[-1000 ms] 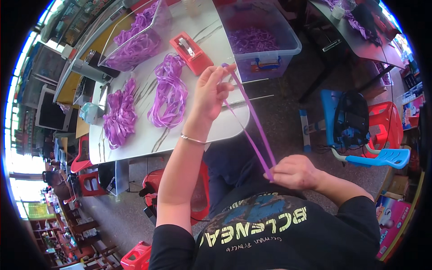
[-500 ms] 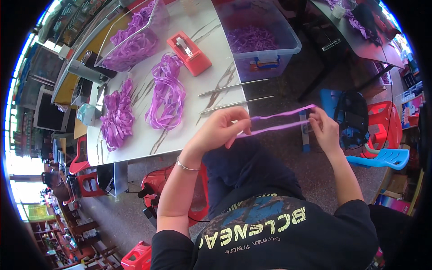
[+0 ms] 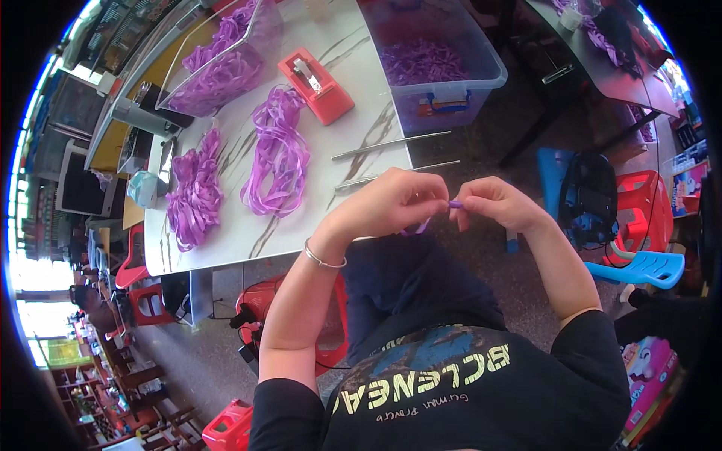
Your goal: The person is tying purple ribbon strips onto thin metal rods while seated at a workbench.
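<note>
My left hand and my right hand are close together past the table's near right corner, above my lap. A short bit of purple ribbon shows pinched between their fingertips. More of that ribbon dangles under my left fingers; the rest is hidden by the hands. Two thin metal rods lie on the table just beyond my left hand. Left of them is a loose looped bundle of purple ribbon, and further left a denser purple bundle.
A red tape dispenser stands on the marble-patterned table. At the back left is a clear bin of purple ribbon. A larger clear tub of purple pieces sits beyond the table's right edge. Blue and red stools are at right.
My right hand has come left to meet my left hand. The ribbon loop that was stretched between them is now gathered, with only a short piece showing at the fingertips.
</note>
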The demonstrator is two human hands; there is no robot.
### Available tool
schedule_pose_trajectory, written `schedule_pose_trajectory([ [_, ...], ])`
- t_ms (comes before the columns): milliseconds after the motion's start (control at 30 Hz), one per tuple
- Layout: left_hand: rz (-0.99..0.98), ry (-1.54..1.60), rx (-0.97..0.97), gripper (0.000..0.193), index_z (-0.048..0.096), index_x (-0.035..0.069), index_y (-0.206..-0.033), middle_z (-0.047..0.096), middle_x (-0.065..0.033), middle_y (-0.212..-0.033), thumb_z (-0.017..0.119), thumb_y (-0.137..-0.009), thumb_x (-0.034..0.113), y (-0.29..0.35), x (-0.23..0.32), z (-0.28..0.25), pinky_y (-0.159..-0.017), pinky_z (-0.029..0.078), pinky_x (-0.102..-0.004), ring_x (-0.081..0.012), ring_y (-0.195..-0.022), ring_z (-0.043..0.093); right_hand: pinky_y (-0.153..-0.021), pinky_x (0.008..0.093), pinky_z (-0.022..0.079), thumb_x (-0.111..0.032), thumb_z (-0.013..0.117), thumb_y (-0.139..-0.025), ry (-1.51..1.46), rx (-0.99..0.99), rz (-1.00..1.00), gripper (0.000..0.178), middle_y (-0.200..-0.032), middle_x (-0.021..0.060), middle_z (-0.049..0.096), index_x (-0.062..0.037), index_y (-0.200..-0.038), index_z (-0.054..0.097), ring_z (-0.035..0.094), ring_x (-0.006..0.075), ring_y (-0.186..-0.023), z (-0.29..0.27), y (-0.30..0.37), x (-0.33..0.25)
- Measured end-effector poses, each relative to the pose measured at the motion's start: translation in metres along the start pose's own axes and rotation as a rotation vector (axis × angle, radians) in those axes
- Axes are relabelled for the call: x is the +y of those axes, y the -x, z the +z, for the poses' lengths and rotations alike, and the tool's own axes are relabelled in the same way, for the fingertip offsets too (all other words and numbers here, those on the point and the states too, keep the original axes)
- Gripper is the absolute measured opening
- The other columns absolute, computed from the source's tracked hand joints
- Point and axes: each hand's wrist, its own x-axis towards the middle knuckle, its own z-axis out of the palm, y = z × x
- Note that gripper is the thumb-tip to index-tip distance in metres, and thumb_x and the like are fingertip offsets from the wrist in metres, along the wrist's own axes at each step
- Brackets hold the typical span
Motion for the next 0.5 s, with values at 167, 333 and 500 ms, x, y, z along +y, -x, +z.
schedule_pose_trajectory([
  [167, 0.133, -0.073, 0.107, 0.012, 0.059, 0.001, -0.092, 0.06, -0.004, -0.078, 0.055, -0.086, 0.01, -0.015, -0.028, -0.001, -0.062, 0.044, -0.0223, -0.0094, -0.069, 0.055, -0.066, 0.0217, 0.046, -0.016, 0.053, -0.088, -0.091, 0.142, 0.077, 0.017, -0.076, 0.0038, 0.062, -0.0026, -0.082, 0.06, 0.057, 0.0082, -0.067, -0.01, 0.008, -0.001],
  [333, 0.258, -0.171, 0.662, 0.017, 0.06, 0.0, -0.097, 0.059, -0.0025, -0.082, 0.054, -0.087, 0.012, -0.043, -0.055, -0.017, -0.07, 0.043, -0.0226, -0.0079, -0.077, 0.054, -0.066, 0.0203, 0.045, -0.011, 0.051, -0.089, 0.13, 0.403, 0.048, 0.015, -0.076, 0.0026, 0.061, -0.0013, -0.083, 0.061, 0.055, 0.0061, -0.068, -0.038, 0.007, 0.014],
  [500, 0.138, -0.025, 0.704, 0.017, 0.06, 0.001, -0.097, 0.057, 0.0016, -0.079, 0.053, -0.088, 0.014, -0.06, -0.081, -0.032, -0.066, 0.04, -0.0191, -0.0045, -0.074, 0.05, -0.07, 0.0204, 0.042, -0.013, 0.051, -0.09, 0.182, 0.636, -0.142, 0.017, -0.076, 0.0002, 0.058, -0.0007, -0.086, 0.061, 0.053, 0.0059, -0.074, -0.048, -0.025, 0.049],
])
